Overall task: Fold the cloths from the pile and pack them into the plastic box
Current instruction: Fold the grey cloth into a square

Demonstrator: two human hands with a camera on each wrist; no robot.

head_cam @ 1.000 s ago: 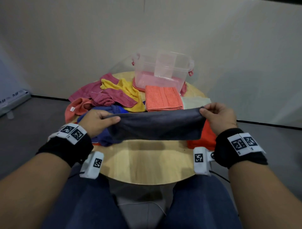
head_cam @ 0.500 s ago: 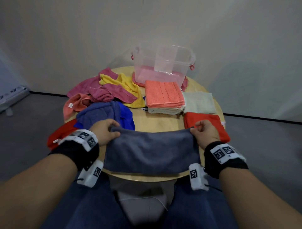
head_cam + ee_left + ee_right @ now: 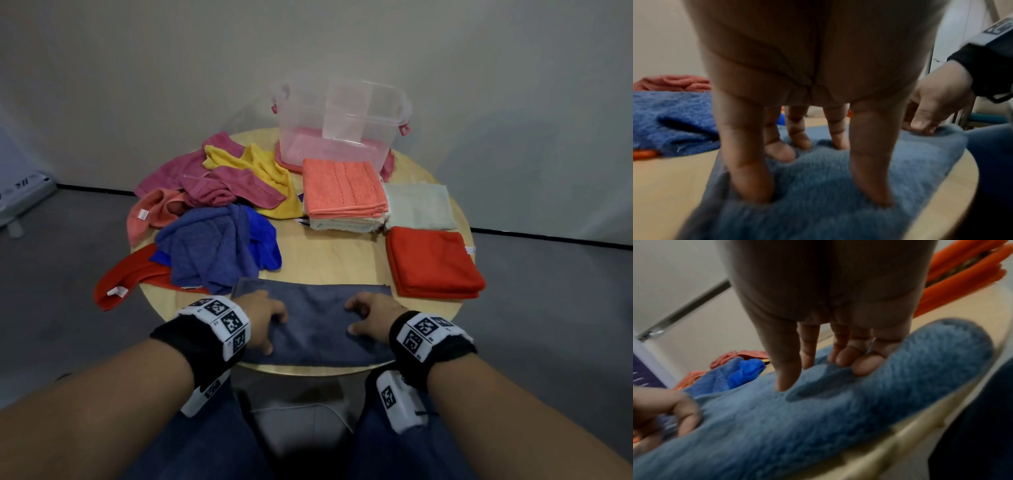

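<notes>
Grey-blue cloth point(image 3: 315, 325) spread flat along the near edge of the round tabletop point(image 3: 329, 260). Left hand point(image 3: 263, 317) pressing down on its left part, fingers point(image 3: 748, 170) splayed and straight; right hand point(image 3: 371, 313) on its right part, fingertips point(image 3: 786, 378) planted, nothing gripped. Unfolded pile point(image 3: 212, 219) just beyond on the left. Folded stacks, coral point(image 3: 342, 188), pale green point(image 3: 419, 205) and red point(image 3: 431, 262), on the right. Clear plastic box point(image 3: 342, 126) at the far edge.
</notes>
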